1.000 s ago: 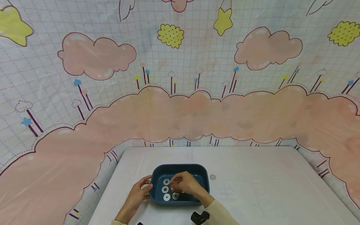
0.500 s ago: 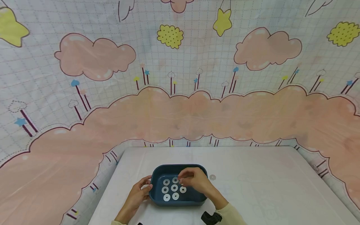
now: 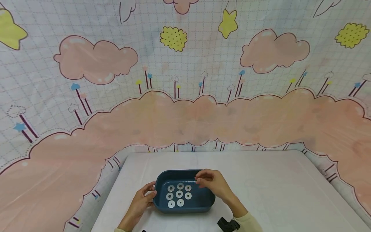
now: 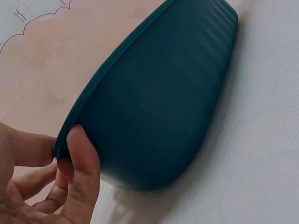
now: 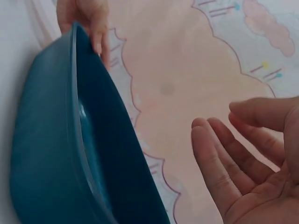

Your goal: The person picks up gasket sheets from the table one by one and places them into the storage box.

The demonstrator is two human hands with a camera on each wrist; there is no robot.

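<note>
A dark blue plastic tray (image 3: 200,207) stands on the white tabletop, holding several flat metal washers (image 3: 179,194) in rough rows on its floor. My left hand (image 3: 142,198) pinches the tray's left rim, thumb on one side and fingers on the other, as the left wrist view shows up close. Over the tray's right end hovers my right hand (image 3: 217,184), its fingers loosely bent. In the right wrist view nothing shows between those fingers, and the hand stays apart from the tray wall (image 5: 46,126).
The white tabletop (image 3: 275,190) stretches away to the right of the tray. Behind it hangs a cloth backdrop (image 3: 203,119) printed with clouds and stars. A black device (image 3: 229,224) is strapped at my right wrist.
My right hand has risen from the washers and moved right to the tray's right rim, uncovering the washers. A washer on the table right of the tray is now hidden. The left hand stays put.
</note>
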